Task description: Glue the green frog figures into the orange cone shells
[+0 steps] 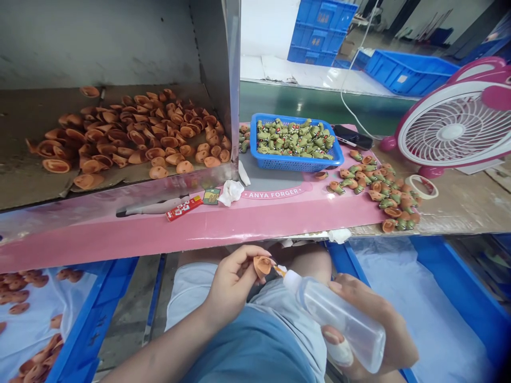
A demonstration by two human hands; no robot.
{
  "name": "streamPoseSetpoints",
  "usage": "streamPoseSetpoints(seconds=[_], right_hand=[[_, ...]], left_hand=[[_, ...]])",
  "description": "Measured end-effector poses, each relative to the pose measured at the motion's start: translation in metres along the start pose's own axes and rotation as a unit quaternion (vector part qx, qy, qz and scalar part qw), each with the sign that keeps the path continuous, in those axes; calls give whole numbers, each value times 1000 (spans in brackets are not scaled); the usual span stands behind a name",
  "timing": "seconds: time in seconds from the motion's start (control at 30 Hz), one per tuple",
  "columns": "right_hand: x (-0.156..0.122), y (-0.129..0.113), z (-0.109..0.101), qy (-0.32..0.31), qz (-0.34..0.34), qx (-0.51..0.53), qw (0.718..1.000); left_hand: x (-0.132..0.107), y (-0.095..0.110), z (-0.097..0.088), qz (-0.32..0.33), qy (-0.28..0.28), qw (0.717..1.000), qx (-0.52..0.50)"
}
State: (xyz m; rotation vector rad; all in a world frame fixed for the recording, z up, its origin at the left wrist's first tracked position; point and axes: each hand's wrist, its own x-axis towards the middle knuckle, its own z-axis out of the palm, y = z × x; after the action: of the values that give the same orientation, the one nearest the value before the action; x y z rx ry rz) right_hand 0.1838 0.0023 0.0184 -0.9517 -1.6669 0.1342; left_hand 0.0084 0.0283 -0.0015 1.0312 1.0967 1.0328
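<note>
Pinched in the fingers of my left hand (231, 290) is a small orange hollow shell piece (262, 265), its open side turned toward the bottle. My right hand (373, 324) wraps round a translucent squeeze bottle (339, 314), tilted so that its narrow tip (280, 270) is at the rim of the shell piece. Whether tip and shell touch, I cannot tell. Both hands are above my lap, in front of the table edge. A white wrapping covers part of a right-hand finger.
Many orange shells (136, 138) lie in an open-fronted box at left. A blue basket (297, 164) holds green figures; assembled orange-and-green pieces (383, 186) lie beside a tape roll (421, 187) and a pink fan (453, 133). Blue crates (471, 298) flank my lap.
</note>
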Motion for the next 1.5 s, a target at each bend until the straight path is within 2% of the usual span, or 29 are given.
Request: streamPoseSetpoints(seconds=[0.2,0.6,0.7,0.83,1.0,1.5], right_hand=[[-2,4,2,18,-44,21,999],[4,-1,5,-13,-22,27,999],[3,0,5,-4,-12,29,999],[4,0,4,-22,-3,39,999],[6,-2,3,2,19,30,999],[5,-2,4,-13,22,67,997]], left_hand=[[0,-3,-2,17,-16,1000,1],[1,-2,-2,18,-25,999,7],[3,1,-1,9,-24,1000,-8],[5,2,-1,1,-28,999,-33],[4,3,-1,-3,-41,998,-43],[6,3,-1,-10,-36,998,-56]])
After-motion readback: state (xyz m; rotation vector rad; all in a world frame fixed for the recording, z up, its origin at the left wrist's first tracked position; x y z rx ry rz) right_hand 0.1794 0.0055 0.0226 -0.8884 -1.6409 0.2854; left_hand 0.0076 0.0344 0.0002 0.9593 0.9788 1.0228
